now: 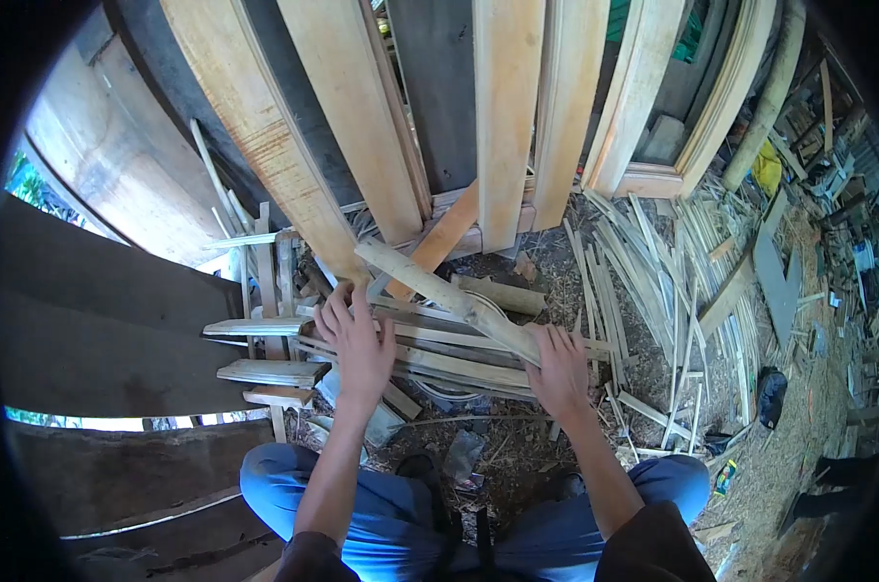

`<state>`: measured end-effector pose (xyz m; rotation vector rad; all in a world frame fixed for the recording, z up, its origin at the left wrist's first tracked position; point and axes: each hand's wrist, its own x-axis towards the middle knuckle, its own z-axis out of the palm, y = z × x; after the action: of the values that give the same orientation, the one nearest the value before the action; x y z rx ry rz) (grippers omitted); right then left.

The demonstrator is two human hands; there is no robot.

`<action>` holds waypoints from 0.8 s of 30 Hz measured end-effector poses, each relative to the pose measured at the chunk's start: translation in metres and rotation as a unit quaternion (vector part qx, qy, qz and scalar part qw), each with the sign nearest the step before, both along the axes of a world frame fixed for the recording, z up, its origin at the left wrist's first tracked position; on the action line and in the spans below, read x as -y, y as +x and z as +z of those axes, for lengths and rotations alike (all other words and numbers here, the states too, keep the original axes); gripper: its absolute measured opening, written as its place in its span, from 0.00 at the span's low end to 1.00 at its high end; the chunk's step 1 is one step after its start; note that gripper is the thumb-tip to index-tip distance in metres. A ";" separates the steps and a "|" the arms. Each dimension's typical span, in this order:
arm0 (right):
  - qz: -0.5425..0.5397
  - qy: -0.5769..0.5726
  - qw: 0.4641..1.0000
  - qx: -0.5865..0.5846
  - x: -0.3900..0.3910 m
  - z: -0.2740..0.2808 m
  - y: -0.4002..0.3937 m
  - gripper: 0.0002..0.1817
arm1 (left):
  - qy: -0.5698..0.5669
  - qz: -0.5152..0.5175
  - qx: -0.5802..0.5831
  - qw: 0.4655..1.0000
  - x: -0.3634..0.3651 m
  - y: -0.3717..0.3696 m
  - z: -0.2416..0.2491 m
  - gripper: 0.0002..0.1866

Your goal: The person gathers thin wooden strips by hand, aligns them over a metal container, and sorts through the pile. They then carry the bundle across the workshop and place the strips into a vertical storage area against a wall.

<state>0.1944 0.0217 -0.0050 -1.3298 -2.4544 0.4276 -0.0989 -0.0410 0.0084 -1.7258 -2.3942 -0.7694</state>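
My right hand [562, 371] is closed around the near end of a rough wooden slat [430, 284]. The slat slants up and left from that hand, over a pile of thin wood strips [459, 361] on the ground. My left hand [360, 341] is held over the left part of the pile with its fingers stretched and apart. Its fingertips are right at the foot of a leaning plank [279, 145]. Behind the slat lie a short round log [503, 294] and an orange-toned board [438, 241].
Several planks and a wooden frame [650, 182] lean upright ahead. To the right lie many loose strips [653, 272] and a dark shoe-like object [771, 396]. At the left, short boards [270, 372] jut from a wooden stand. Someone's dark-clad leg [832, 504] shows at far right.
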 end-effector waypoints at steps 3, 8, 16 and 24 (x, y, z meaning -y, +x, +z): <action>0.034 0.018 0.999 -0.024 0.002 0.007 -0.002 0.27 | 0.070 -0.055 0.061 0.994 -0.004 0.013 0.022 0.32; 0.101 -0.064 0.992 -0.046 0.005 0.000 -0.005 0.30 | 0.038 -0.256 0.038 0.965 -0.004 0.027 0.030 0.26; 0.091 -0.006 0.994 -0.053 0.002 0.005 -0.008 0.31 | -0.071 -0.266 0.063 0.959 0.001 0.051 0.007 0.37; 0.026 -0.020 0.992 -0.120 -0.019 0.002 0.003 0.27 | -0.074 -0.273 0.033 0.959 -0.002 0.045 0.009 0.58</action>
<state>0.1976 0.0404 -0.0026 -1.1563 -2.2964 0.6154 -0.0543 -0.0393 0.0169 -2.5080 -2.0632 -0.7179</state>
